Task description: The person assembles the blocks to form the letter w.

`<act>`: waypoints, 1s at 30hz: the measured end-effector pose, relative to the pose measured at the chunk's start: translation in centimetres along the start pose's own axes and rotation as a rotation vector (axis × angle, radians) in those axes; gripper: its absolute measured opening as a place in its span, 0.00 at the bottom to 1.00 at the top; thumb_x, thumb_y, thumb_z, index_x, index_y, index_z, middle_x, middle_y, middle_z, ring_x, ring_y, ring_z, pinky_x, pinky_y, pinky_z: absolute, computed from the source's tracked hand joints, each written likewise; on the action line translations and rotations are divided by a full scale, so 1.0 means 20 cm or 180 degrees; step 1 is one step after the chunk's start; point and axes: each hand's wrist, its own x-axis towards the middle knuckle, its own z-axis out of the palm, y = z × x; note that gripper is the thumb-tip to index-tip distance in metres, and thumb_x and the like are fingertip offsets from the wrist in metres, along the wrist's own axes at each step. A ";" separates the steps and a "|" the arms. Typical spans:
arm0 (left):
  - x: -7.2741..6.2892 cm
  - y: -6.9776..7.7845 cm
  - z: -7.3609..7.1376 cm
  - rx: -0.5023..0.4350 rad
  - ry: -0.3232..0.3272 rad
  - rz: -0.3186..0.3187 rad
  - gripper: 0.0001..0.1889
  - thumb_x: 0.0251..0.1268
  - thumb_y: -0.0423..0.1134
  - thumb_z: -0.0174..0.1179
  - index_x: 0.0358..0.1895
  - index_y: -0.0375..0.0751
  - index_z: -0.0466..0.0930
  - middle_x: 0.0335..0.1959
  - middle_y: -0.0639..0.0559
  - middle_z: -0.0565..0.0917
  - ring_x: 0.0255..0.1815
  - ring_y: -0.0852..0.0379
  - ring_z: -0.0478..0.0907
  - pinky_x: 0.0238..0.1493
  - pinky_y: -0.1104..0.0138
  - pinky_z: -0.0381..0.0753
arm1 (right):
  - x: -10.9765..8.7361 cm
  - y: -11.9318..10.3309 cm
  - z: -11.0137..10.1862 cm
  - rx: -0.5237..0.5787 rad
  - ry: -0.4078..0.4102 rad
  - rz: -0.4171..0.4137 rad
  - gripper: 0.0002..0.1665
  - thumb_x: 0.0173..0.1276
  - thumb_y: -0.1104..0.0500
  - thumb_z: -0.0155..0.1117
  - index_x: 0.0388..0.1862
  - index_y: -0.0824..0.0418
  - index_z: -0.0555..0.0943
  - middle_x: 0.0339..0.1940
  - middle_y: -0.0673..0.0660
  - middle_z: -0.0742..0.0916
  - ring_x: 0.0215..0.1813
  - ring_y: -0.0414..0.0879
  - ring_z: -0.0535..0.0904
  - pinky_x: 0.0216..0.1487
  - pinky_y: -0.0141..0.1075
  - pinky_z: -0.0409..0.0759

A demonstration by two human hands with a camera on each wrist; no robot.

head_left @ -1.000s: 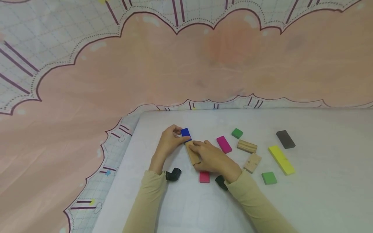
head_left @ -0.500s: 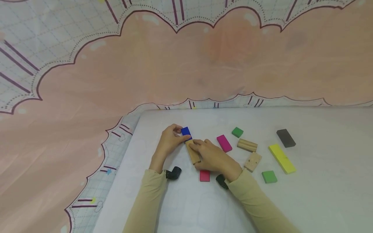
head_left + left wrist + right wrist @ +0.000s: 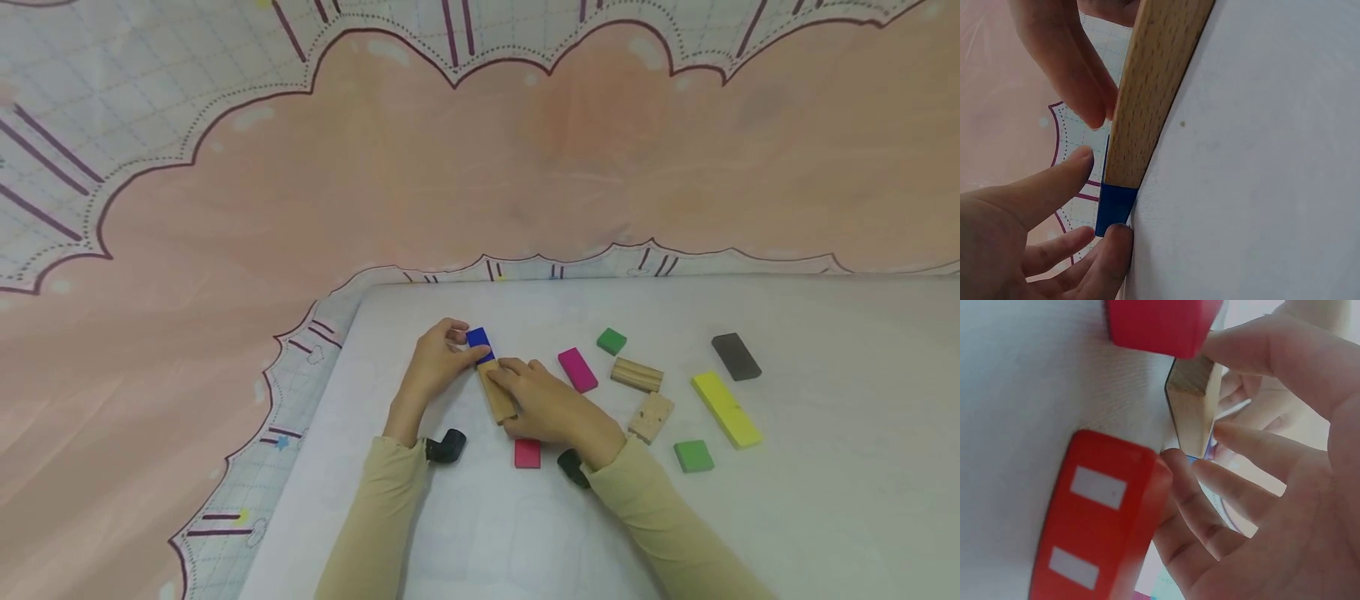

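Note:
On the white table, a blue block (image 3: 477, 337) lies end to end with a long plain wooden block (image 3: 495, 392). My left hand (image 3: 437, 360) holds the blue block, thumb along its side and index finger at its far end; in the left wrist view a fingertip meets the blue end (image 3: 1116, 209). My right hand (image 3: 551, 404) grips the wooden block, thumb at its near end and forefinger over its upper part. The right wrist view shows this wooden block (image 3: 1194, 415) between thumb and fingers. A pinkish-red block (image 3: 527, 453) lies just below the right hand.
Right of my hands lie a magenta block (image 3: 577, 370), two green blocks, a grooved wooden piece (image 3: 637, 375), a pale wooden block (image 3: 650, 417), a yellow block (image 3: 726, 410) and a dark grey block (image 3: 737, 357). A patterned cloth (image 3: 480, 183) hangs behind the table.
Both hands stay nearly in place on the blue and wooden blocks. The right hand shifts very slightly to the right; the other blocks lie as before.

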 end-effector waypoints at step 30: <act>-0.20 0.08 -0.05 0.0220 0.0057 0.0621 0.19 0.65 0.41 0.67 0.56 0.36 0.79 0.54 0.43 0.81 0.56 0.47 0.79 0.58 0.55 0.80 | -0.10 -0.01 -0.03 -0.0461 0.0419 -0.0339 0.28 0.64 0.55 0.71 0.62 0.62 0.79 0.59 0.57 0.82 0.62 0.51 0.76 0.65 0.43 0.78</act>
